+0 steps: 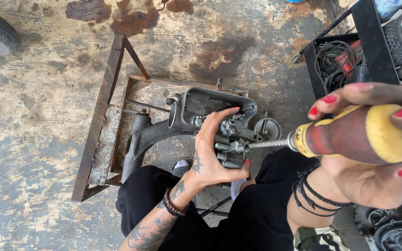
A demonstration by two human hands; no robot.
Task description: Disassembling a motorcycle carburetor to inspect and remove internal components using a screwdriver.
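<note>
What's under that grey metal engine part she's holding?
Under the small grey metal engine part sit the person's black-trousered knees and stained concrete floor. The left hand covers its near side, hiding what lies directly beneath.

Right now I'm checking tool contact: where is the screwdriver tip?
The screwdriver, in the right hand, has its tip at centre frame against the carburettor that the left hand grips.

A stained concrete floor (47, 139) carries a rusty metal frame (99, 125) and a black crate (319, 60).
</note>
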